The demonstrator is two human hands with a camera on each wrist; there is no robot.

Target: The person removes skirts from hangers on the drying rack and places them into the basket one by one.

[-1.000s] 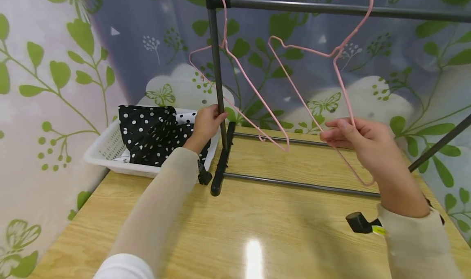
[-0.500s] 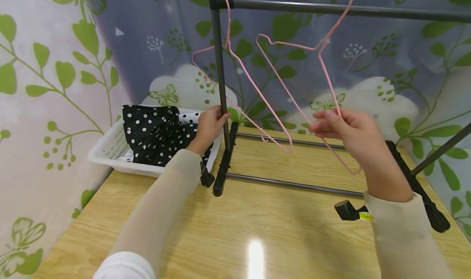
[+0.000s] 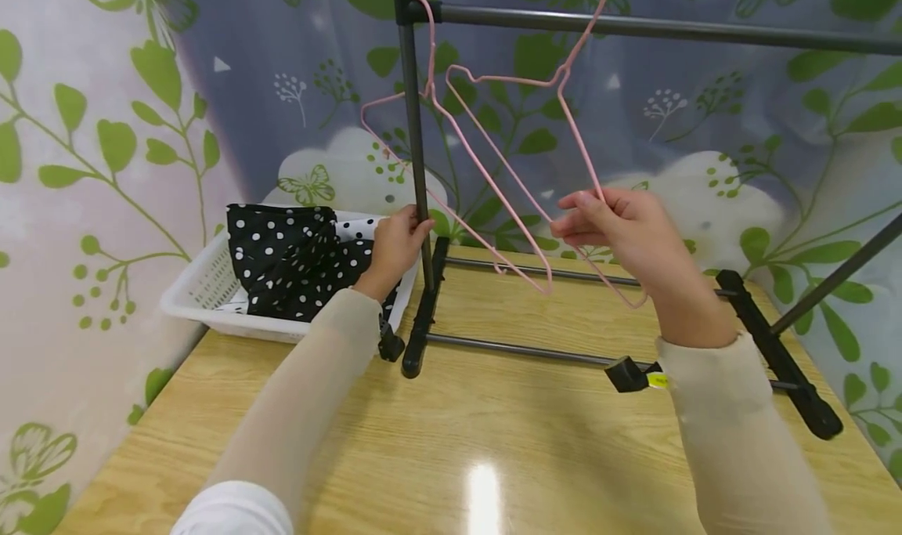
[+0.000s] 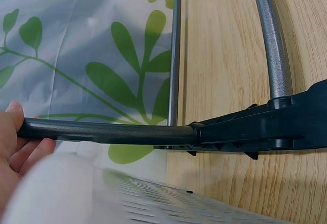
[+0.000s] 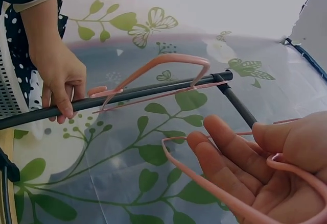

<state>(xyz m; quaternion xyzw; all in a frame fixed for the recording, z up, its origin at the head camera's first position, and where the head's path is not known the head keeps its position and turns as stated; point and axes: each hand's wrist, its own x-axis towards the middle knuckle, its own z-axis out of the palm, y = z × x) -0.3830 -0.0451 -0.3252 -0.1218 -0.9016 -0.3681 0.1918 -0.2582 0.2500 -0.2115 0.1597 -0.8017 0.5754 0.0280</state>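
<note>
My left hand (image 3: 396, 245) grips the dark upright pole (image 3: 413, 128) of a metal clothes rack, thumb and fingers round it; the left wrist view shows the same hold. A pink clothes hanger (image 3: 503, 198) hangs by its hook at the left end of the top bar (image 3: 669, 30). My right hand (image 3: 627, 237) pinches a second pink hanger (image 3: 578, 131) by its lower side, between thumb and fingers. This hanger is upright, and its hook crosses the bar in the head view, partly cut off by the frame's top. Whether hook and bar touch, I cannot tell.
Left of the rack stands a white plastic basket (image 3: 211, 319) holding black polka-dot fabric (image 3: 282, 261) and white dotted fabric. The rack's black feet (image 3: 778, 355) and lower rails (image 3: 521, 349) rest on the wooden table (image 3: 423, 449). A leaf-patterned curtain (image 3: 338, 151) hangs behind.
My right hand has carried its hanger leftward and slightly up, closer to the hanging one. My left hand stays on the pole.
</note>
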